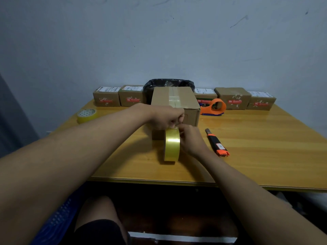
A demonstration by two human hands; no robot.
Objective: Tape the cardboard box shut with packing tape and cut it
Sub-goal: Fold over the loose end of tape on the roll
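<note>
A brown cardboard box point(174, 99) stands in the middle of the table with a strip of clear tape along its top seam. In front of it a yellowish roll of packing tape point(171, 145) stands on edge on the table. My left hand point(165, 117) pinches the top of the roll, where the tape end is. My right hand point(190, 138) grips the roll's right side, fingers touching the left hand's. An orange and black utility knife point(216, 143) lies on the table just right of my right hand.
An orange tape dispenser point(213, 107) sits right of the box. A second tape roll point(87, 114) lies flat at the far left. Several small labelled cartons point(233, 98) line the back edge, around a black-bagged bin point(168, 84). The wooden table's point(265, 156) front edge is near me.
</note>
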